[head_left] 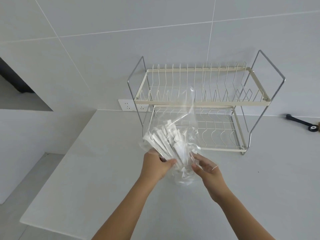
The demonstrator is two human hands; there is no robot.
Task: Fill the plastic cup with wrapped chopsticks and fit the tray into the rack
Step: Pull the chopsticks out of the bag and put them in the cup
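Counter (86,170): both hands grip chopstick bag (173,135).

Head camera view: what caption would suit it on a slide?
Both hands, left hand and right hand, hold a clear bag of wrapped chopsticks before a two-tier dish rack.

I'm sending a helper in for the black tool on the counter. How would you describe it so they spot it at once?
Start at the two-tier wire dish rack standing on the white counter against the tiled wall. Look past the rack's right side, near the wall: the black tool lies flat there, a slim bar with a round end. It is the only dark item on the counter.
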